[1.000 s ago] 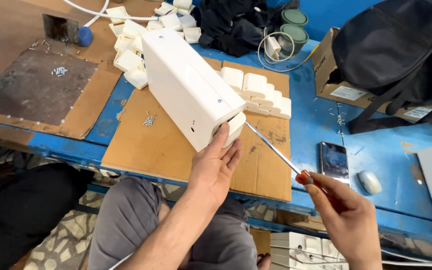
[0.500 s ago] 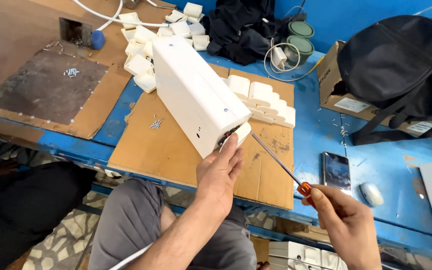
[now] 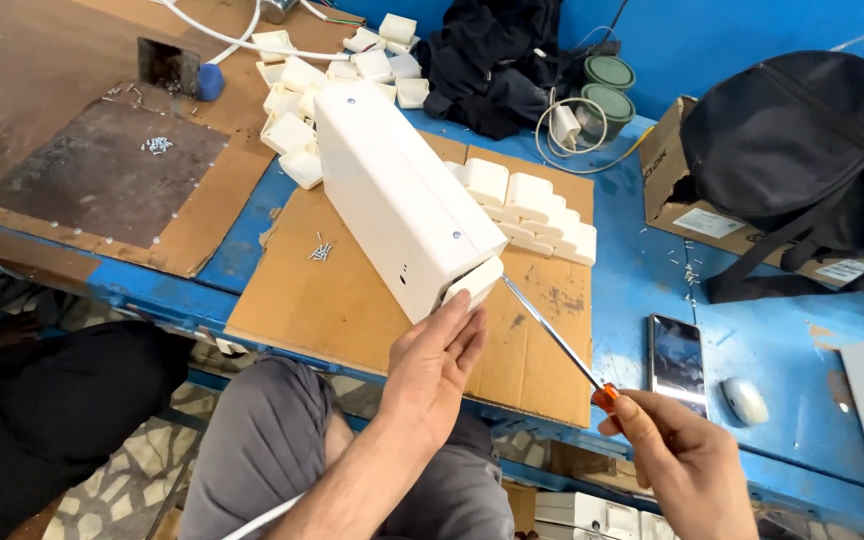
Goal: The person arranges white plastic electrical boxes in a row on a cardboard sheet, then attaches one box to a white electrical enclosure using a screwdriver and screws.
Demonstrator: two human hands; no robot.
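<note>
1. Bracing the long white box point(image 3: 397, 205) at its near end, the left hand point(image 3: 432, 365) has its fingers point(image 3: 457, 330) pressed flat against a small white end cap point(image 3: 474, 280) fitted there; the box lies slanted on a cardboard sheet point(image 3: 352, 300) on the blue surface point(image 3: 752, 370).
2. The right hand point(image 3: 677, 460), nearer the person than the box, has its fingers wrapped around the orange handle of a screwdriver point(image 3: 557, 340), whose tip meets the box just beside the cap.
3. The step in hand looks like driving or loosening a fastener at that end; whether the tip sits in a screw head is too small to tell.
4. The next move would call for steady pressure along the shaft while the left hand stops the box sliding.
5. Beyond the box lie loose white caps point(image 3: 532, 205); a phone point(image 3: 677, 355) lies to the box's right.
</note>
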